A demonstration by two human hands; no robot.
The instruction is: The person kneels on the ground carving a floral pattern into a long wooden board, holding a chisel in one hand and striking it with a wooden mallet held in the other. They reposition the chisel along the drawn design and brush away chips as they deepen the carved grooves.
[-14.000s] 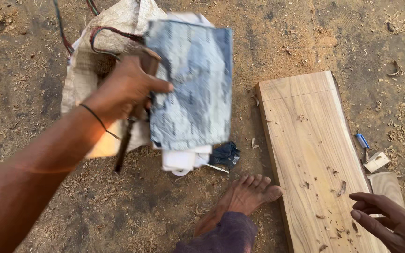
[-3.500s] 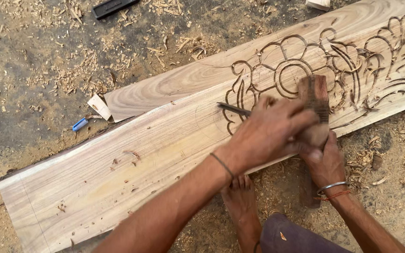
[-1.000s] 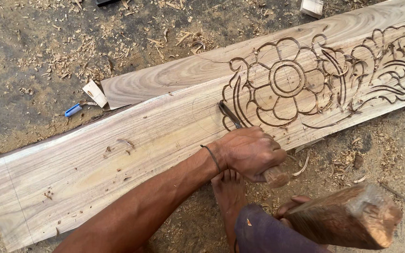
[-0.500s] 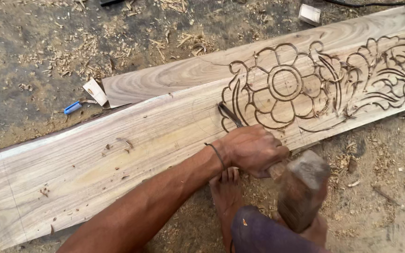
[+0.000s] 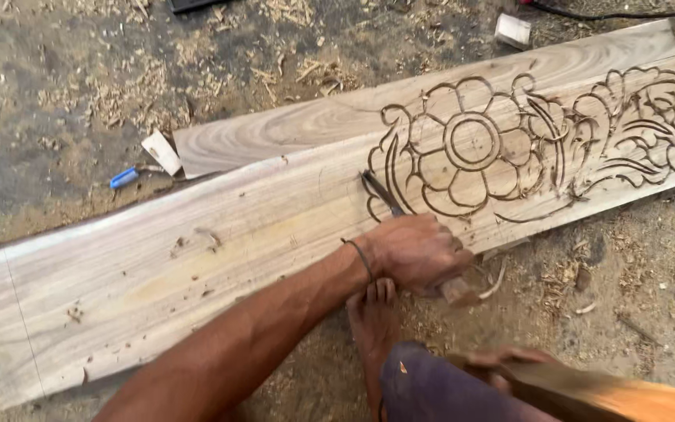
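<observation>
Now L hand [image 5: 416, 252] fisted round chisel [image 5: 384, 195] at carved plank [image 5: 275, 227] flower's edge; R hand [image 5: 501, 361] prob. gripping mallet [image 5: 611, 395], blurred.

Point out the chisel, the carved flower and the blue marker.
chisel [image 5: 380, 191]: head view, on its dark metal blade.
carved flower [image 5: 472, 142]: head view, on its round centre.
blue marker [image 5: 124, 178]: head view, on its barrel.

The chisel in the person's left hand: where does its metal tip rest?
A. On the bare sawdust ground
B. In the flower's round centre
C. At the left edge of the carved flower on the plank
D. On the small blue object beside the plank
C: the left hand holds the chisel with its tip against the outer left petals of the carved flower on the plank.
</observation>
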